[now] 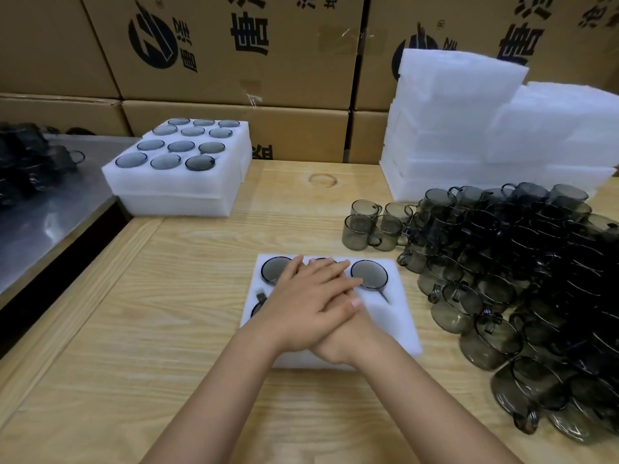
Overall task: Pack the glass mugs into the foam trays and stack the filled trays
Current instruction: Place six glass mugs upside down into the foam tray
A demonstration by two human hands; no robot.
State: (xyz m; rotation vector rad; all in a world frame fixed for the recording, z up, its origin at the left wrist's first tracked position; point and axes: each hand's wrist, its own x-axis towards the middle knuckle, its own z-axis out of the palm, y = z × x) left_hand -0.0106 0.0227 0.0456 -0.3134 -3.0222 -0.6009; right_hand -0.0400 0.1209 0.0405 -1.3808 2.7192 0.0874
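Observation:
A white foam tray [385, 324] lies on the wooden table in front of me. Smoky glass mugs sit in its pockets: one at the far right [369, 274], one at the far left [274, 269], another half hidden at the left edge [258, 307]. Both hands lie crossed and flat on the tray's middle. My left hand [301, 306] is on top, fingers pointing up and right. My right hand [338, 344] lies under it, only its wrist side, thumb and fingertips showing. The hands hide the other pockets.
Two stacked filled trays [174, 185] stand at the back left. A tall stack of empty foam trays [469, 128] is at the back right, a big pile of loose mugs [502, 262] in front of it. Cardboard boxes [234, 61] wall the back; a metal table [50, 209] adjoins the left.

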